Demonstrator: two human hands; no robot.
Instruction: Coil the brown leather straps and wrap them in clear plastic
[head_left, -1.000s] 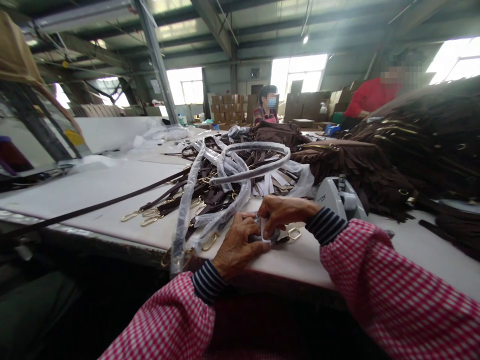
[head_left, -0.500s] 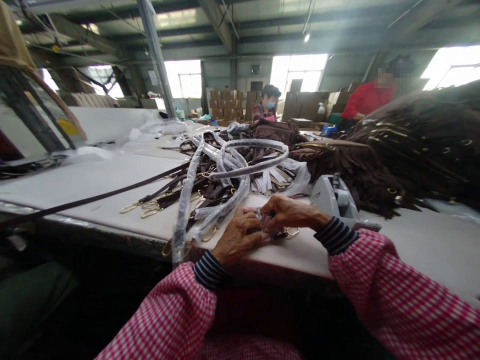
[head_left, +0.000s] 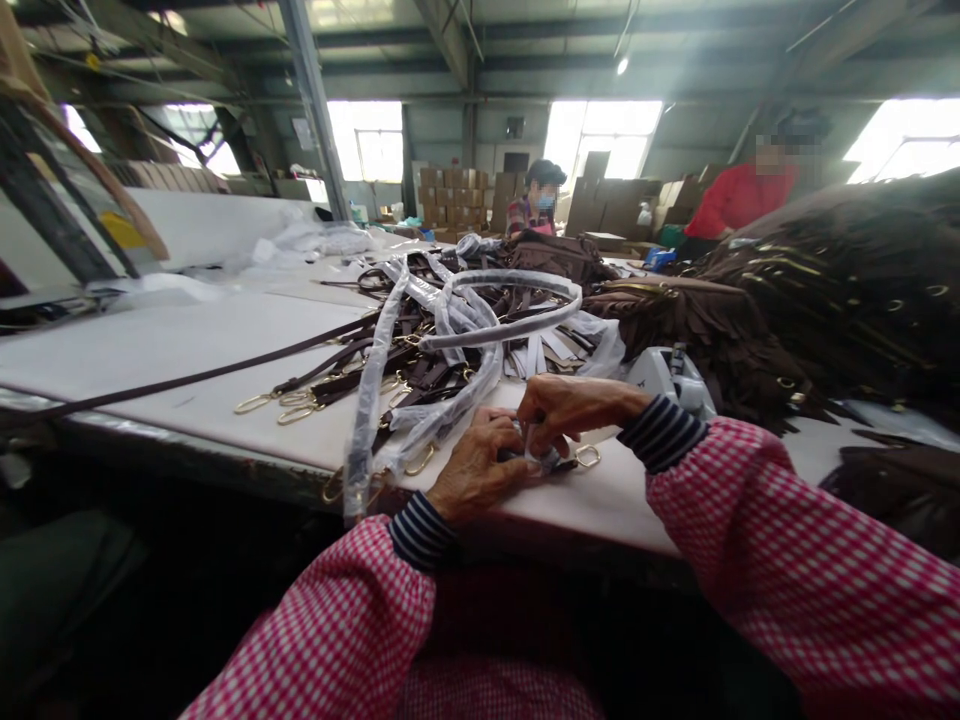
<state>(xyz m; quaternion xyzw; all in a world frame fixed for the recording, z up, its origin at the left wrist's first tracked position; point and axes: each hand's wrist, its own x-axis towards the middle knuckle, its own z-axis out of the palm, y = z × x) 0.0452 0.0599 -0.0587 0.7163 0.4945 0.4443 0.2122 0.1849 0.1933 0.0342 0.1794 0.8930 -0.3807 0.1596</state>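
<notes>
My left hand (head_left: 484,462) rests at the table's front edge, its fingers closed on a dark strap end wrapped in clear plastic. Against it, my right hand (head_left: 574,410) has its fingers bent down and pinched on the same wrapped strap (head_left: 551,460). A gold clasp (head_left: 588,457) sticks out from the strap to the right, on the white tabletop (head_left: 615,500). Left of my hands lie long plastic-wrapped straps (head_left: 367,420) and a heap of dark straps with gold clasps (head_left: 300,408). Behind my right hand stands a grey-white tape dispenser (head_left: 664,375).
Dark brown fringed bags (head_left: 847,290) are piled high on the right. One long dark strap (head_left: 187,378) runs across the table to the left. Two people, one in red (head_left: 742,200), are beyond the table, with stacked cartons (head_left: 454,198) behind.
My right hand has shifted slightly left and up, and more of the gold clasp shows. The view has moved a little; a dark fringed piece now shows at the right edge.
</notes>
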